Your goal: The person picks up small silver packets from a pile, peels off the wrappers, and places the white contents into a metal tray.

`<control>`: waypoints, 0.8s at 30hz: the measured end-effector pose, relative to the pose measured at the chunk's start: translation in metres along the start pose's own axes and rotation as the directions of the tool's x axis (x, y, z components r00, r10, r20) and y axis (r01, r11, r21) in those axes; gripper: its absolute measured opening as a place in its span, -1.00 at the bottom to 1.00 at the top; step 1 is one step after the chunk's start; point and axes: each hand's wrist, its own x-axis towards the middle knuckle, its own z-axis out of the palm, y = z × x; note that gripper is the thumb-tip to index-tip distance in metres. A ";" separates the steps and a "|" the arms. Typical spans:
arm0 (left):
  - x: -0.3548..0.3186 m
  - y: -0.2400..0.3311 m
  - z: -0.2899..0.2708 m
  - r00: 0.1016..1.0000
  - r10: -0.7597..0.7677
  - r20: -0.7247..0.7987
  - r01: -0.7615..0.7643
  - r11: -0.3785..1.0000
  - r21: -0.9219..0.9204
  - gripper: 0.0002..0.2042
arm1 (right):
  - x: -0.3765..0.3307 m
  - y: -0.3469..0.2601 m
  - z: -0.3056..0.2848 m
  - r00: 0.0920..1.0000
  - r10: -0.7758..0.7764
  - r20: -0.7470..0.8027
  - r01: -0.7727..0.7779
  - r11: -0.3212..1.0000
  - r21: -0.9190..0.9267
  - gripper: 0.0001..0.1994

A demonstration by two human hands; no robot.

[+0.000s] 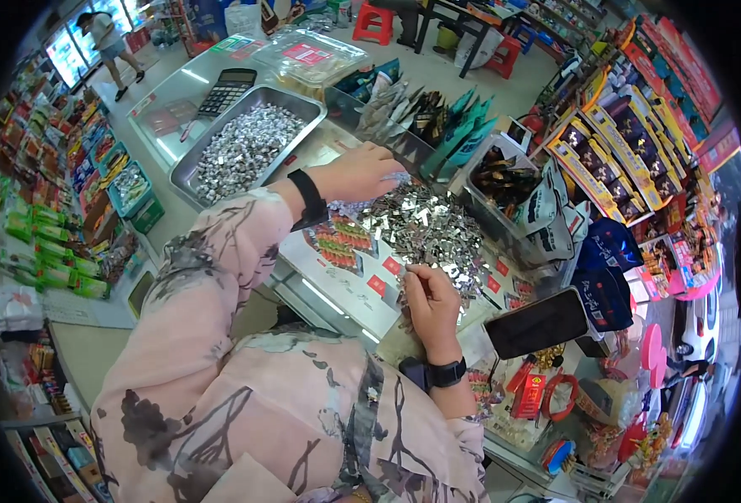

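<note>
A loose heap of small, shiny silver pieces [437, 239] lies on the glass-topped counter in front of me. My left hand [358, 174] reaches across the far left side of the heap. Its fingers are bent together, and whatever they hold is hidden. Nearer to me, my right hand [433, 306] is closed at the heap's front edge, thumb against the fingers; what it pinches is too small to make out. Left of my left hand, a rectangular metal tray [313, 120] holds many similar silver pieces.
A black calculator [226, 92] and a clear plastic box [312, 59] lie beyond the tray. A phone [536, 323] stands tilted right of my right hand. Bins of packets [425, 126] line the far side. Shelves of snacks [43, 243] rise at left. A person [106, 46] walks far off.
</note>
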 end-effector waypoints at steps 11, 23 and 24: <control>0.014 0.004 0.027 0.999 -0.010 0.042 0.004 0.988 0.157 -0.70 | 0.001 -0.006 -0.002 1.000 -0.019 0.000 0.019 0.998 -0.053 -0.90; -0.009 -0.002 0.002 0.988 -0.002 0.155 -0.005 0.999 0.045 -0.74 | 0.001 -0.001 -0.001 1.000 -0.013 0.023 0.015 0.998 -0.053 -0.91; -0.011 0.001 -0.004 0.979 -0.006 0.206 -0.005 0.999 0.051 -0.73 | 0.001 -0.001 -0.001 0.999 -0.029 0.024 0.030 0.998 -0.060 -0.91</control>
